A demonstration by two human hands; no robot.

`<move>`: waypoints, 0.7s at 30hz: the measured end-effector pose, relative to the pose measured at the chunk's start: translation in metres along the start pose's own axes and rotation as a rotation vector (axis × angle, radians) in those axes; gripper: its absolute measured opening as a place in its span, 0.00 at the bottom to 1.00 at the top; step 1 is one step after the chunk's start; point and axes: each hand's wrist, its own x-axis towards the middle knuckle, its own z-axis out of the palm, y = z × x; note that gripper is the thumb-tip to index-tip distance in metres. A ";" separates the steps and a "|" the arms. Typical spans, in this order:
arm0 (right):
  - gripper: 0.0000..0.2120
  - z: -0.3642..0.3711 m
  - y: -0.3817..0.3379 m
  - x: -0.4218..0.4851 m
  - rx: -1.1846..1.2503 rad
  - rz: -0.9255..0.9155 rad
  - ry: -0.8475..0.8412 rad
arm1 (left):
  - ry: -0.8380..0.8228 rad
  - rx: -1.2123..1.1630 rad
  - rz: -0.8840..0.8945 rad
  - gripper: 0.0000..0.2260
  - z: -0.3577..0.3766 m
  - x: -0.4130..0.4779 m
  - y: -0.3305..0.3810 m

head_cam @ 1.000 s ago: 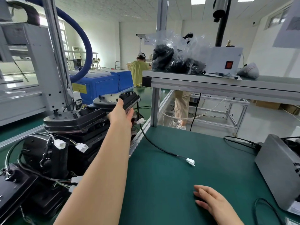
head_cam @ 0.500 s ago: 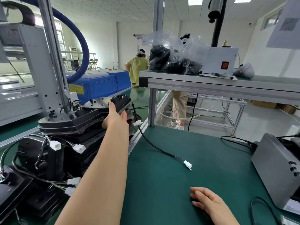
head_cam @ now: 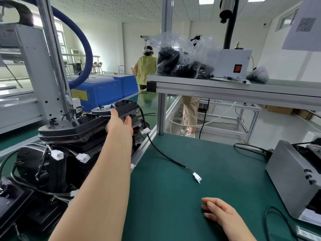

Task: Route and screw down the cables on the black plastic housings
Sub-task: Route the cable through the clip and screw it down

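Observation:
My left hand [head_cam: 119,123] reaches far out and grips a black plastic housing [head_cam: 127,109] on top of a pile of black housings [head_cam: 69,129] at the left. From that housing a black cable [head_cam: 163,154] trails down over the bench edge onto the green mat and ends in a white connector [head_cam: 197,177]. Other housings in the pile carry wires with white connectors [head_cam: 58,154]. Near the front of the green mat [head_cam: 182,197] my right hand [head_cam: 220,214] rests flat, holding nothing.
A grey metal box [head_cam: 293,178] with black cables stands at the right. An aluminium post [head_cam: 160,115] holds an upper shelf with bags of black parts [head_cam: 182,61] and a white control box [head_cam: 232,64]. A person in a yellow top [head_cam: 146,69] stands behind.
My left hand has kept its grip on the top housing and drawn it slightly toward me and down. The right hand stays on the mat.

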 end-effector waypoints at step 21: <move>0.09 -0.003 0.002 0.001 -0.034 0.007 0.005 | 0.029 -0.205 -0.009 0.13 0.006 -0.012 -0.006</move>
